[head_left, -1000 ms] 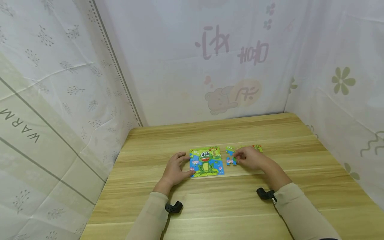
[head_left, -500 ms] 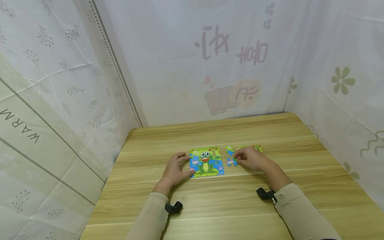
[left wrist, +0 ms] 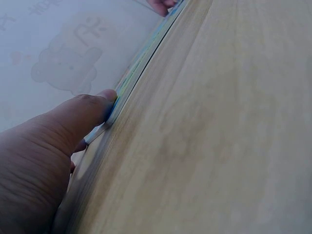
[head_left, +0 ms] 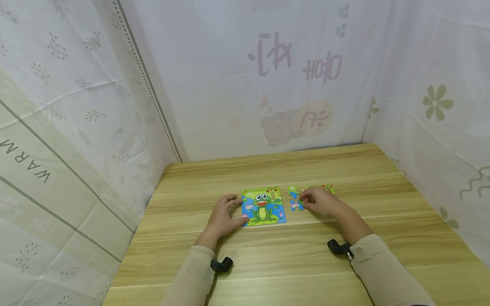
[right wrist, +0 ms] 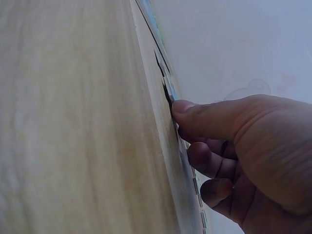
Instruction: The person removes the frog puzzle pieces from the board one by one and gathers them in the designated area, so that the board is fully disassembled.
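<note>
In the head view, a square frog puzzle (head_left: 263, 206) lies flat on the wooden table. My left hand (head_left: 223, 217) rests against its left side, the thumb on the near left corner and the other fingers by the left edge. The left wrist view has that thumb (left wrist: 100, 102) on the board's rim. To the right of the board, my right hand (head_left: 318, 201) pinches a blue and pink puzzle piece (head_left: 294, 205) between thumb and forefinger, low over the table. That hand covers part of the piece. The right wrist view shows its thumb (right wrist: 190, 111) and curled fingers.
A green and blue piece (head_left: 292, 191) lies behind the pinched one. Further right, a green piece with red dots (head_left: 329, 188) sticks out beyond the right hand, which hides others. Patterned cloth (head_left: 229, 85) hangs behind the table (head_left: 268, 263) and at both sides.
The pinched puzzle piece has turned slightly and shifted a little to the right, with small movements of the right fingers. The left hand and the frog puzzle have stayed in place.
</note>
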`<state>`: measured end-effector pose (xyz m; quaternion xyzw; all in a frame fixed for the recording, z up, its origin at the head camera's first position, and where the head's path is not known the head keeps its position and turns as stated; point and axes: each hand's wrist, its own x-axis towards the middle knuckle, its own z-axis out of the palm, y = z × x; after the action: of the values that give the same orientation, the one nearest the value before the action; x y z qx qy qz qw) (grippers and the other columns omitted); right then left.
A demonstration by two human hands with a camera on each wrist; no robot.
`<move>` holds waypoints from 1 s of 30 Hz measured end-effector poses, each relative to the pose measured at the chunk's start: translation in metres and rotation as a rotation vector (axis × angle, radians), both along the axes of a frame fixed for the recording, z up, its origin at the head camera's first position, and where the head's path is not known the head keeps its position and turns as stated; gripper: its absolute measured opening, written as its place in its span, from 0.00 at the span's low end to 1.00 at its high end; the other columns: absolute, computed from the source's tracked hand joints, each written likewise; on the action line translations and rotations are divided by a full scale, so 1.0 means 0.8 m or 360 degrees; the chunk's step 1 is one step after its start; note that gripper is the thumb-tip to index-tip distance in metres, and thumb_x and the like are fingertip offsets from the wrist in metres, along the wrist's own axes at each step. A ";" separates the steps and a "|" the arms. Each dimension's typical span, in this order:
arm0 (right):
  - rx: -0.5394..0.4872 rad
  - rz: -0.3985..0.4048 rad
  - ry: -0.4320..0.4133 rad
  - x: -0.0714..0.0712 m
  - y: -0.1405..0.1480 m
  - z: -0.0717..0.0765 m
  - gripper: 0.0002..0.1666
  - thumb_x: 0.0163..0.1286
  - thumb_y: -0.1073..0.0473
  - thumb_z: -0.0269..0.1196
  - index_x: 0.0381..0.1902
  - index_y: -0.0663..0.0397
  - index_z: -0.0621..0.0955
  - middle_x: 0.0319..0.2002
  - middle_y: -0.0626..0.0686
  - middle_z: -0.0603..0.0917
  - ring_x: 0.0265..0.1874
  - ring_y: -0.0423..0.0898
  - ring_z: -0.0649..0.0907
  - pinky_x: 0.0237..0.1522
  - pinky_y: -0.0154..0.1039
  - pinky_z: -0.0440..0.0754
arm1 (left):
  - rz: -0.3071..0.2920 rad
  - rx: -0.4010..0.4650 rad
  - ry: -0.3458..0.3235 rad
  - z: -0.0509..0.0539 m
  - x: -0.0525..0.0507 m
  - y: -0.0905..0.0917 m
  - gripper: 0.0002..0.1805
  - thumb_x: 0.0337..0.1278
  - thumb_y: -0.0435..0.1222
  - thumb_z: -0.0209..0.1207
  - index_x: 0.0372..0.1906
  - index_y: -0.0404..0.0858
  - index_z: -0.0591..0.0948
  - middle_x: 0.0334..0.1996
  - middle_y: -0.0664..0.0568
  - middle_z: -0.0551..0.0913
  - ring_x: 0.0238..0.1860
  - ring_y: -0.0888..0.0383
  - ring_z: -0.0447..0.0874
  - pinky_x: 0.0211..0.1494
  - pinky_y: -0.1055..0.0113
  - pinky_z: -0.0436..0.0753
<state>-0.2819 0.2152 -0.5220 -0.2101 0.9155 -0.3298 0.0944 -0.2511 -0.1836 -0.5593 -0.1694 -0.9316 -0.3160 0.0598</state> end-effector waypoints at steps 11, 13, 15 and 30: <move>-0.0006 -0.0015 -0.0009 0.001 -0.001 0.000 0.12 0.73 0.68 0.68 0.53 0.57 0.86 0.39 0.45 0.83 0.39 0.43 0.81 0.43 0.39 0.83 | -0.0012 -0.0006 -0.0012 0.001 0.000 0.000 0.38 0.52 0.55 0.78 0.67 0.46 0.82 0.74 0.49 0.70 0.75 0.44 0.64 0.77 0.43 0.66; -0.0012 -0.0016 -0.0018 0.001 -0.001 0.001 0.12 0.73 0.67 0.68 0.53 0.57 0.86 0.39 0.45 0.83 0.39 0.43 0.81 0.43 0.40 0.83 | -0.0011 -0.0007 -0.0011 0.001 0.000 0.000 0.38 0.52 0.55 0.78 0.67 0.47 0.82 0.74 0.49 0.70 0.76 0.44 0.64 0.77 0.43 0.66; -0.0012 -0.0020 -0.0026 0.001 -0.001 0.002 0.13 0.73 0.68 0.68 0.53 0.57 0.86 0.39 0.45 0.83 0.39 0.43 0.81 0.43 0.40 0.83 | -0.0009 -0.0004 -0.0009 0.000 0.000 0.000 0.38 0.52 0.55 0.78 0.67 0.47 0.82 0.74 0.49 0.70 0.76 0.44 0.64 0.77 0.43 0.66; -0.0064 -0.0012 -0.0054 0.000 0.001 0.004 0.17 0.72 0.68 0.69 0.57 0.60 0.85 0.40 0.47 0.82 0.39 0.44 0.81 0.41 0.38 0.84 | -0.0010 0.0004 -0.0003 -0.001 0.000 -0.001 0.38 0.52 0.56 0.77 0.68 0.47 0.82 0.74 0.49 0.70 0.75 0.44 0.64 0.76 0.43 0.67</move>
<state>-0.2816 0.2159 -0.5188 -0.2030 0.9078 -0.3519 0.1044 -0.2513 -0.1845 -0.5599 -0.1719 -0.9307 -0.3176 0.0583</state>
